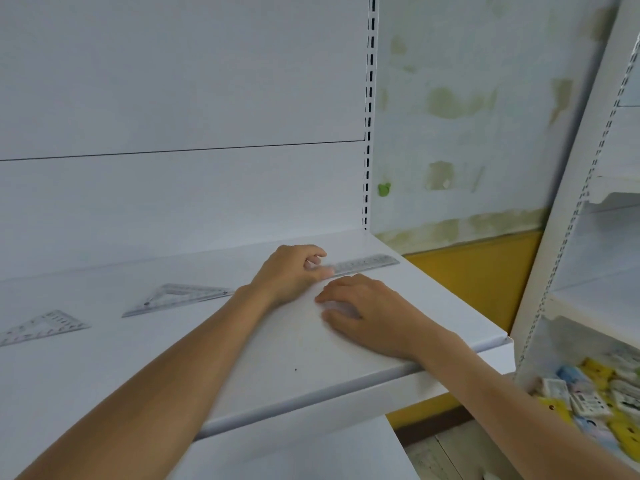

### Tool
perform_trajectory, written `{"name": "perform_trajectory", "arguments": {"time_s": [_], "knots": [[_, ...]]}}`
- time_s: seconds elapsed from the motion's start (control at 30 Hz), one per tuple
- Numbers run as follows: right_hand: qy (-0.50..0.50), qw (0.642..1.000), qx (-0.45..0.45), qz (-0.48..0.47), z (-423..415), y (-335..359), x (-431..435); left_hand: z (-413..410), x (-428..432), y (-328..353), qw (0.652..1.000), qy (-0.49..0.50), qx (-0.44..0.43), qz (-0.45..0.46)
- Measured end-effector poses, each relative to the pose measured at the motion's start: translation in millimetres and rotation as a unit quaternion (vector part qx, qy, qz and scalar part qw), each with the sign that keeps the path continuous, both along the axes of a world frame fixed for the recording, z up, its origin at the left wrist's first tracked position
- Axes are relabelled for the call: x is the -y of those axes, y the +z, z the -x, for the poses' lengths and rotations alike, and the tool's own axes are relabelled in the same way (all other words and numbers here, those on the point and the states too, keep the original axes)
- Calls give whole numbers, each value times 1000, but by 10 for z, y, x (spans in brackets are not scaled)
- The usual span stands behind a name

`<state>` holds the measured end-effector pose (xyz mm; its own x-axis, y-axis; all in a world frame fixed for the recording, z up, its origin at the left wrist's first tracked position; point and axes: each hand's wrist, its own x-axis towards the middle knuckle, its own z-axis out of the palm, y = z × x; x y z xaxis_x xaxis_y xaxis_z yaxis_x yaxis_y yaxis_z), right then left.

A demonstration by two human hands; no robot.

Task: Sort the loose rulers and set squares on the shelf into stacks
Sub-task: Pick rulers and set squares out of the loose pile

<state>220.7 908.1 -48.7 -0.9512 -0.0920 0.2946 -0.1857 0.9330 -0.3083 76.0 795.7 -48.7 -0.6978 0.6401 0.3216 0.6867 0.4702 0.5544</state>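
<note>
A clear straight ruler point(367, 263) lies near the back right of the white shelf point(284, 362). My left hand point(289, 275) touches the ruler's left end with its fingertips, fingers partly curled. Just in front of it, my right hand point(374, 313) lies on the shelf with fingers loosely bent and nothing visible in it. A clear set square point(178, 296) lies flat to the left of my left wrist. Another clear set square point(43, 325) lies at the far left.
The shelf's right edge point(450, 299) drops off beside my right hand. To the right stands another white shelf unit with a bin of small colourful packets point(595, 403). A slotted upright point(369, 112) runs up the back panel. A lower shelf point(294, 452) sits below.
</note>
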Motion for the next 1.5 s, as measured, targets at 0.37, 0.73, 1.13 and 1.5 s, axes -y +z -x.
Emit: {"name": "perform_trajectory", "arguments": {"time_s": [0.37, 0.73, 1.13, 1.5], "knots": [[-15, 1000, 6, 9, 5, -10, 4, -36, 191, 59, 976, 134, -78, 154], [-56, 997, -47, -18, -58, 88, 71, -282, 521, 216, 972, 163, -156, 62], [58, 986, -145, 62, 727, 709, 2353, -535, 3762, 443, 950, 285, -116, 45], [170, 976, -97, 93, 891, 484, 4824, -1107, 6299, 195, 921, 377, -92, 29]]}}
